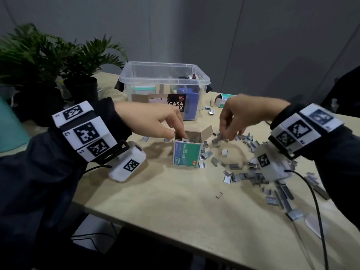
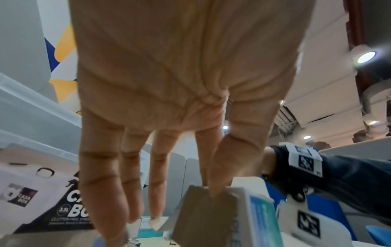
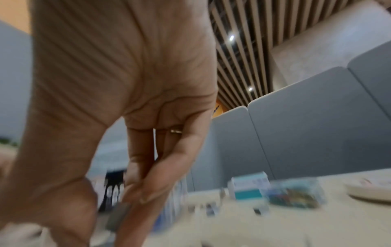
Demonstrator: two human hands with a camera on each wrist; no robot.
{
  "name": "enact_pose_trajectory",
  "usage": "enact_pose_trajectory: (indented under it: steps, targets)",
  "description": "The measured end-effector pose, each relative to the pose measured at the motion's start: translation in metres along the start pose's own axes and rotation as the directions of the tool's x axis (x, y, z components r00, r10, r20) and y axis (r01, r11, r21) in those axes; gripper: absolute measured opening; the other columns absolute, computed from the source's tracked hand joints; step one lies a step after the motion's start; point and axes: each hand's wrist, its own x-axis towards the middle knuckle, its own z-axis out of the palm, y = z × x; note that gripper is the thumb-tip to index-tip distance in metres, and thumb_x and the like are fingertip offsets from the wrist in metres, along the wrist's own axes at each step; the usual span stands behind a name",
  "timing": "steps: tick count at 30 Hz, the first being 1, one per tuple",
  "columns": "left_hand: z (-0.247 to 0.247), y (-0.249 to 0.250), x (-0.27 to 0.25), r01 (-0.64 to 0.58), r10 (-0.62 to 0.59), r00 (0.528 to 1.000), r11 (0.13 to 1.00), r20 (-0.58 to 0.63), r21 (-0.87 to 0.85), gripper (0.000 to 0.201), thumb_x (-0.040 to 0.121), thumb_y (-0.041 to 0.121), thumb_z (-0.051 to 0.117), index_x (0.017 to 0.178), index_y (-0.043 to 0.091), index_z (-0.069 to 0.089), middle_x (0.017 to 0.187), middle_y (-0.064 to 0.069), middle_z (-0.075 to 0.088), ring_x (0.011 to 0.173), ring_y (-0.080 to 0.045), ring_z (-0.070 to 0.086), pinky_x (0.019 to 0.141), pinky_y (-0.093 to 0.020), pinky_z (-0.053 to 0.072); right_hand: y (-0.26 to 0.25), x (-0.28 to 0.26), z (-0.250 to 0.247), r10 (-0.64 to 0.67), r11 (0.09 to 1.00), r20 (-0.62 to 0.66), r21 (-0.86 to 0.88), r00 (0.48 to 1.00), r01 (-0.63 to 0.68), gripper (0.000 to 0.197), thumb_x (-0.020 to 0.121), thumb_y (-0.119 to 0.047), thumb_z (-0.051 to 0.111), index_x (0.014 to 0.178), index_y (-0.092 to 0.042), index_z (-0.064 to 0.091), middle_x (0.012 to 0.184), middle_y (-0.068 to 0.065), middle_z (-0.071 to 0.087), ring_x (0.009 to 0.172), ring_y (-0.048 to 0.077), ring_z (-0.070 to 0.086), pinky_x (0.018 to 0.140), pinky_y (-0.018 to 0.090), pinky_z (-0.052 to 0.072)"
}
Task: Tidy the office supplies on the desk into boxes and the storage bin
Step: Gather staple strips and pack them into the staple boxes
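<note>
A green staple box [image 1: 186, 154] stands upright at the desk's centre with its top flaps open. My left hand [image 1: 178, 134] reaches down onto its left side, thumb outside and index finger inside, pinching the brown side flap [image 2: 203, 215]; the other fingers hang straight. Loose staple strips [image 1: 253, 176] lie scattered to the right of the box. My right hand [image 1: 227, 136] hovers over the strips just right of the box. In the blurred right wrist view its thumb and fingers pinch a grey staple strip [image 3: 118, 215]. The clear storage bin [image 1: 165, 67] stands behind the box.
A small open teal-and-white box [image 1: 222, 100] lies at the back right, beside a clear case of coloured clips [image 3: 294, 192]. Potted plants [image 1: 48, 55] stand at the back left. One single staple [image 1: 219, 194] lies in front. More strips run toward the desk's right edge.
</note>
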Motion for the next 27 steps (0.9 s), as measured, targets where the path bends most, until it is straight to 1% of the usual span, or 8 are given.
enact_pose_trajectory:
  steps: [6,8,13,17,21,23,25,27]
  targets:
    - [-0.003,-0.005,0.001,-0.016,0.009,0.996,0.997,-0.088,-0.08,0.021,0.088,0.016,0.065,0.103,0.025,0.076,0.118,0.003,0.06,0.11,-0.006,0.055,0.074,-0.004,0.042,-0.026,-0.027,-0.047,-0.128,0.972,-0.17,0.174,0.977,0.158,0.008,0.08,-0.009,0.076,0.088,-0.007,0.075,0.076,0.003,0.076,0.074,0.012,0.074,0.057,0.013,0.053]
    - [-0.003,-0.008,0.002,-0.014,0.0,0.992,0.995,-0.129,-0.102,0.018,0.085,0.014,0.07,0.096,0.026,0.077,0.118,0.005,0.06,0.109,-0.004,0.056,0.073,-0.003,0.041,-0.039,-0.032,-0.047,-0.182,0.965,-0.174,0.157,0.968,0.21,0.008,0.079,-0.011,0.077,0.086,-0.008,0.075,0.075,0.002,0.076,0.071,0.009,0.073,0.057,0.013,0.053]
    - [-0.004,-0.01,-0.001,0.011,-0.027,0.984,0.996,-0.176,-0.087,0.012,0.081,0.024,0.077,0.092,0.029,0.078,0.113,0.013,0.061,0.104,0.002,0.055,0.075,-0.003,0.041,-0.071,-0.02,-0.016,-0.25,0.963,-0.114,-0.13,0.961,0.235,0.007,0.073,-0.021,0.082,0.075,-0.019,0.075,0.063,-0.009,0.072,0.051,-0.002,0.064,0.055,0.016,0.049]
    - [-0.001,-0.007,-0.001,0.023,-0.031,0.976,0.999,-0.215,-0.041,0.012,0.08,0.026,0.076,0.092,0.024,0.078,0.108,0.009,0.065,0.102,-0.004,0.056,0.071,-0.002,0.039,-0.082,-0.006,0.003,-0.273,0.928,-0.094,-0.29,0.957,0.236,0.01,0.071,-0.017,0.082,0.079,-0.021,0.078,0.066,-0.01,0.069,0.058,0.005,0.063,0.058,0.024,0.05]
    - [0.005,-0.006,0.003,0.041,-0.038,0.971,0.999,-0.235,0.008,0.01,0.08,0.03,0.075,0.089,0.025,0.077,0.104,0.005,0.067,0.102,-0.008,0.057,0.069,-0.006,0.042,-0.079,-0.006,0.002,-0.23,0.943,-0.044,-0.255,0.972,0.212,0.015,0.073,-0.021,0.084,0.088,-0.022,0.079,0.062,-0.014,0.068,0.055,-0.003,0.06,0.069,0.026,0.054]
    - [0.007,-0.003,0.003,0.045,-0.04,0.971,0.999,-0.236,0.012,0.011,0.08,0.035,0.074,0.089,0.028,0.076,0.104,0.002,0.067,0.103,-0.01,0.058,0.076,-0.018,0.049,-0.076,-0.011,-0.001,-0.24,0.948,-0.053,-0.228,0.969,0.223,0.013,0.074,-0.023,0.083,0.086,-0.023,0.079,0.067,-0.012,0.071,0.063,0.002,0.065,0.067,0.025,0.055]
    - [0.007,0.001,0.003,0.027,-0.021,0.972,0.999,-0.236,0.022,0.014,0.081,0.036,0.073,0.094,0.032,0.077,0.105,0.001,0.066,0.103,-0.011,0.057,0.081,-0.028,0.051,-0.069,-0.016,-0.009,-0.256,0.957,-0.139,-0.179,0.957,0.23,0.005,0.077,-0.021,0.08,0.081,-0.021,0.078,0.068,-0.01,0.073,0.066,0.002,0.069,0.066,0.023,0.056]
    - [0.008,0.005,0.001,-0.022,0.027,0.975,0.999,-0.221,0.024,0.019,0.084,0.034,0.069,0.102,0.035,0.075,0.106,0.004,0.064,0.103,-0.01,0.054,0.077,-0.018,0.048,-0.053,-0.015,-0.02,-0.208,0.975,-0.243,-0.131,0.947,0.18,0.005,0.082,-0.016,0.074,0.078,-0.017,0.076,0.068,-0.009,0.074,0.064,0.0,0.07,0.069,0.025,0.058]
